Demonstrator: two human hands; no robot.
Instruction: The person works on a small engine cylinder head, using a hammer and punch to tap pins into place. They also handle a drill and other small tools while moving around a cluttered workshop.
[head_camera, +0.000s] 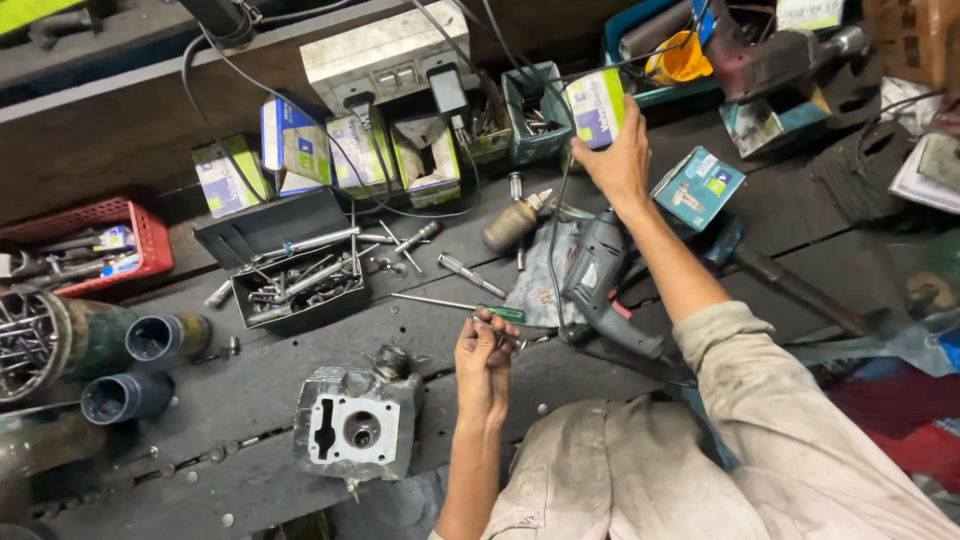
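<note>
Left hand lay nearest, its grip curled shut on a small metal part, just right of the engine cylinder head on the dark surface; power drill lay beyond. Farther off, right hand was clamped on a small white-and-purple box, raised before the row of boxes.

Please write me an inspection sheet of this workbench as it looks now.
Surface: dark wooden bench, dirty.
Job's things: small box in the right hand; small metal part, hard to make out, in the left hand.
Clutter: engine head, drill, screwdriver, tray of tools, red basket, boxes.
Grippers: both hands closed on their items.
Cables: black cords cross the bench.
Surroundings: pipes at left.
</note>
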